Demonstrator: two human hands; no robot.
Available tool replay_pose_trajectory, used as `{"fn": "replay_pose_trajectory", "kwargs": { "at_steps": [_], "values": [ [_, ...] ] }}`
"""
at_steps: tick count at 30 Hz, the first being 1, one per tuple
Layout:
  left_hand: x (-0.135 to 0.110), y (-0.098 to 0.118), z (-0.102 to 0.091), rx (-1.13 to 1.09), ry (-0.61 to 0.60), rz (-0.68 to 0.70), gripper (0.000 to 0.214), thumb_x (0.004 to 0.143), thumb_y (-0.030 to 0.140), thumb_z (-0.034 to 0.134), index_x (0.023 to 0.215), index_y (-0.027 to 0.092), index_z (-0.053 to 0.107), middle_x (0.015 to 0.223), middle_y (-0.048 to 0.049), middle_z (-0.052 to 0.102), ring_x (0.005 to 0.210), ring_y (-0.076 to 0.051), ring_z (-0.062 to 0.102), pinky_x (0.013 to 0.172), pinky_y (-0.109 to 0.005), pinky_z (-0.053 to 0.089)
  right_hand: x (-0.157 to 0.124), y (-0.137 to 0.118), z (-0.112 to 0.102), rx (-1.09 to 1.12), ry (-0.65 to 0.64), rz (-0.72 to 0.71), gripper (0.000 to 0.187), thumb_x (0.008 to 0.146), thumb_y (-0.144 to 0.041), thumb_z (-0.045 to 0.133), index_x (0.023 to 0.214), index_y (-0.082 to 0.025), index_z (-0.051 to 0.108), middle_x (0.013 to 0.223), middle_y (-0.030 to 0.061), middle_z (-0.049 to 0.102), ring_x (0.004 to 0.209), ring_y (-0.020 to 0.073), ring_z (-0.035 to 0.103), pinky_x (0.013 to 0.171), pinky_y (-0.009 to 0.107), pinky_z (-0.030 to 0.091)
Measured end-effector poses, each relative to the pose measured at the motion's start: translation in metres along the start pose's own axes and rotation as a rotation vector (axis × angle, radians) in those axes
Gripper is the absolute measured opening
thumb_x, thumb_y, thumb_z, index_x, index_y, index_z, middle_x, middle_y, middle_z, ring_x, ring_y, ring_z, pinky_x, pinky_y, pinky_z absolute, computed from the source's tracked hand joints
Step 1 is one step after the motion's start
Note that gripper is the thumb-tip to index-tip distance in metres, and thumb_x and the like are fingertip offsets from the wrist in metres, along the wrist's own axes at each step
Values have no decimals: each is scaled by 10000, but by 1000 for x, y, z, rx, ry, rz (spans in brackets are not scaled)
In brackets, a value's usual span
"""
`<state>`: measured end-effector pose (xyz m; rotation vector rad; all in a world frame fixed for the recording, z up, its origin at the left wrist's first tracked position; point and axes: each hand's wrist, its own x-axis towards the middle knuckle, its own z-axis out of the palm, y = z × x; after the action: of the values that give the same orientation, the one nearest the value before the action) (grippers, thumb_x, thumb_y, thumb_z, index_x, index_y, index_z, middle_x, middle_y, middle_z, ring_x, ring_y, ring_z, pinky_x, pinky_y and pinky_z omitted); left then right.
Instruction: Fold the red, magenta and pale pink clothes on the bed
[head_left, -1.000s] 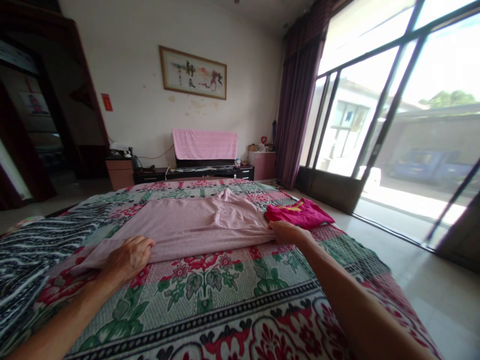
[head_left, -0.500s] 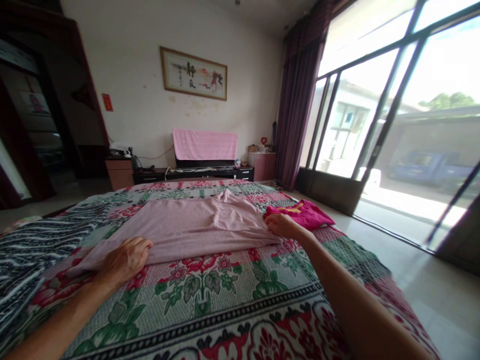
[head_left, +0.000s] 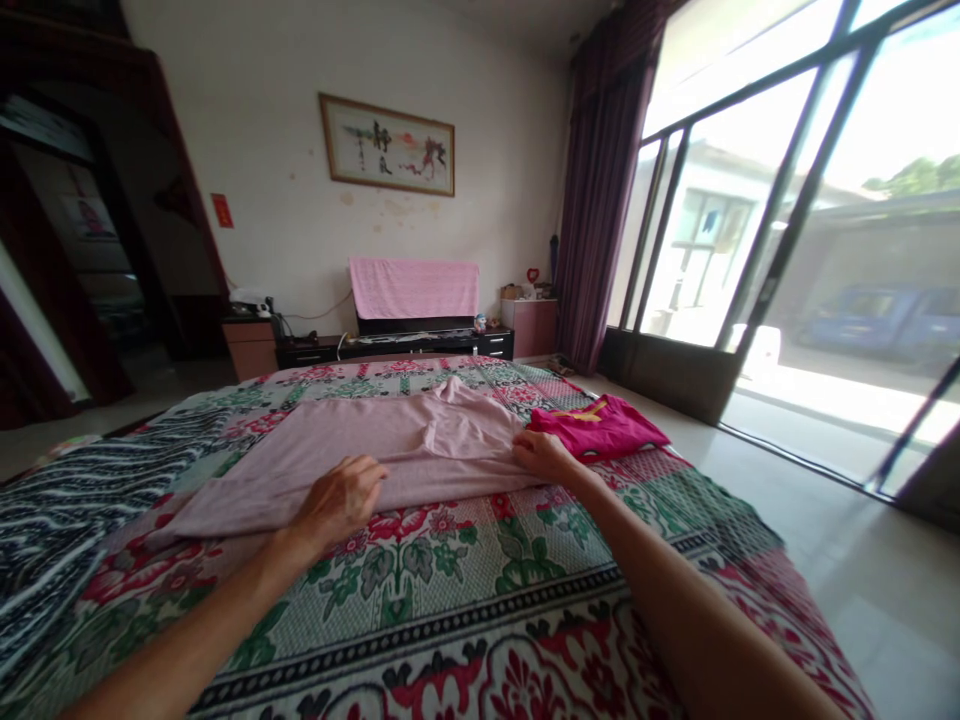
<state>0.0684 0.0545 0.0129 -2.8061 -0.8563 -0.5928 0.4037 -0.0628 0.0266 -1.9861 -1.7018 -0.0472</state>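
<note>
A pale pink garment (head_left: 360,425), looking like a long top, lies spread lengthwise on the bed with one part folded over and wrinkled towards its right end. My left hand (head_left: 343,497) is over its near edge around the middle, fingers loosely bent and nothing seen between them; whether it touches the cloth I cannot tell. At the garment's right end, my right hand (head_left: 541,455) has its fingers closed on the cloth's edge. Just beyond that hand lies a folded bright pink shirt (head_left: 611,425) with a yellow mark.
A floral bedspread (head_left: 420,590) covers the bed. Black-and-white striped cloth (head_left: 112,490) lies at the left. Past the bed's far edge stands a low black cabinet (head_left: 412,343) bearing a screen draped with a pink towel (head_left: 416,288). Glass doors (head_left: 705,240) are on the right.
My left hand has slid to the right along the garment's near edge. My right hand has shifted slightly left, drawing the garment's right end a little with it.
</note>
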Motion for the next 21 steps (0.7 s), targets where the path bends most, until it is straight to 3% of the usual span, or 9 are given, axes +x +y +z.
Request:
{"fn": "replay_pose_trajectory", "kwargs": {
  "at_steps": [4,8,14,21],
  "values": [
    [36,79,9,-69,-47,116,234,836,162,429,944,199,633,1005,-53,621,935,-176,545,874,-292,430,1,0,6,-15,-17,19,237,793,-239,490,883,-164,697,810,45,706,764,158,623,696,214,401],
    [50,121,21,-80,-95,88,197,857,187,437,878,184,634,939,-63,615,923,-190,542,836,-297,437,4,6,6,44,-18,65,261,806,-197,463,895,-160,705,862,69,712,814,173,632,734,227,424],
    [46,125,31,-164,-8,-3,232,887,185,407,853,188,636,903,-47,610,909,-178,524,842,-290,420,6,15,2,220,-66,120,316,846,-182,387,987,-138,666,830,74,709,695,140,634,593,201,444],
    [44,126,32,-167,0,32,251,890,179,406,847,196,653,893,-42,608,903,-171,521,818,-273,419,9,4,7,110,-26,149,242,711,-226,572,903,-156,702,735,25,690,686,150,618,624,208,424]
  ]
}}
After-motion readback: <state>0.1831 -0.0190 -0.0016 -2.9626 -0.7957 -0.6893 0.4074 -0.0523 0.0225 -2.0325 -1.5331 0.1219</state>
